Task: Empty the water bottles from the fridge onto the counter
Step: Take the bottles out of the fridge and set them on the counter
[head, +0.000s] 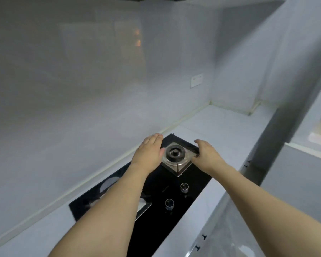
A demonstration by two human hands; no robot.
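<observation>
Both hands reach out over the black stove (174, 191) set in the pale table (220, 127): the left hand (149, 152) flat with fingers straight, the right hand (207, 154) loosely spread, both holding nothing. Between them sits a burner (175, 153) (two knobs (184, 187) lie nearer the person). No bottles or fridge are in view.

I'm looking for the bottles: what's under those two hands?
No bottles. Under the left hand and right hand sits the black glass cooktop with its round metal burner. The arms cover part of the nearer burner.
</observation>
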